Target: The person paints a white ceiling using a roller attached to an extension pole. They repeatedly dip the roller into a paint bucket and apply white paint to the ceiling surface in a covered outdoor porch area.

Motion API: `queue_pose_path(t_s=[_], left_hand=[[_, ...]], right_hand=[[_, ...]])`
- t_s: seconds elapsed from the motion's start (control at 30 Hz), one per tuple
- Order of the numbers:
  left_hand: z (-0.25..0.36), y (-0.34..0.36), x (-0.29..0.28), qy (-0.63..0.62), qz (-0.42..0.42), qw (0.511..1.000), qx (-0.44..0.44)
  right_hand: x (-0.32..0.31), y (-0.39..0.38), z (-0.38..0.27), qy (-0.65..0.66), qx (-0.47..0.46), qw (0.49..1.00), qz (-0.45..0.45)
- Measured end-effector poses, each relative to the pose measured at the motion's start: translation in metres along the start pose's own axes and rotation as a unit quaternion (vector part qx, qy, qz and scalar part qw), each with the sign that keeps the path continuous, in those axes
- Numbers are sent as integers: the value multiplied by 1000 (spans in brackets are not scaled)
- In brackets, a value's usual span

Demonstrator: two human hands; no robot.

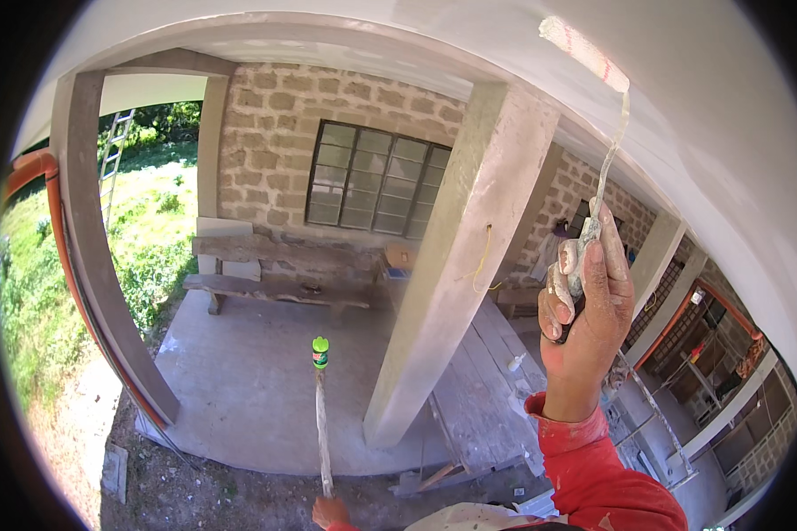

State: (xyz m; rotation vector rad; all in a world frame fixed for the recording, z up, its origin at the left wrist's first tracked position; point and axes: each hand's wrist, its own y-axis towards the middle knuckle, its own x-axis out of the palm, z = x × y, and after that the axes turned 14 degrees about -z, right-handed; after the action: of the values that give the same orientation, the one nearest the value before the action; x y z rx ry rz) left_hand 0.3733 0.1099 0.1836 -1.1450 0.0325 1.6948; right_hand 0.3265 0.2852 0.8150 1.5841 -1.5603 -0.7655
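So the biggest thing up there is the white plastered ceiling curving over you on the right, and your paint roller is pressed flat against it, well above your head. Below that you've got the raw concrete column leaning through the middle of the view, and behind it the block wall with a big multi-pane window set in it. The concrete porch slab spreads out underneath, with a rough wooden bench sitting against the wall and some grey planks lying just to the right of the column base. Off to the left there's a thinner post, an orange pipe running beside it, grass beyond, and a ladder propped up in the far corner. Now your hands: your right hand, in a red paint-flecked sleeve, is clenched tight around the roller's handle, fingers and thumb crusted with white, with the wire frame running up from your fist to the roller. Your left hand is barely in view at the bottom edge, wrapped around the lower end of a long wooden stick that stands nearly upright, with a small green cap on top.
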Motion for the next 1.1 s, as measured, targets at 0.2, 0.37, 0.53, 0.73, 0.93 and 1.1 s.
queue_pose_path(t_s=[0.2,0.37,0.53,0.73,0.93,1.1], left_hand=[[4,-3,-6,8,-3,1000,-2],[9,-7,-8,11,8,1000,-8],[13,-8,-10,23,19,999,-26],[14,-8,-8,12,35,999,-28],[10,2,4,29,46,998,-35],[16,-1,-2,45,25,997,-54]], right_hand=[[-3,14,6,-7,13,1000,1],[-6,14,9,-10,10,1000,3],[-6,19,14,-20,15,1000,14],[-28,101,79,-1,51,999,4],[-51,194,144,14,79,997,-5],[-76,265,198,23,95,995,-17]])
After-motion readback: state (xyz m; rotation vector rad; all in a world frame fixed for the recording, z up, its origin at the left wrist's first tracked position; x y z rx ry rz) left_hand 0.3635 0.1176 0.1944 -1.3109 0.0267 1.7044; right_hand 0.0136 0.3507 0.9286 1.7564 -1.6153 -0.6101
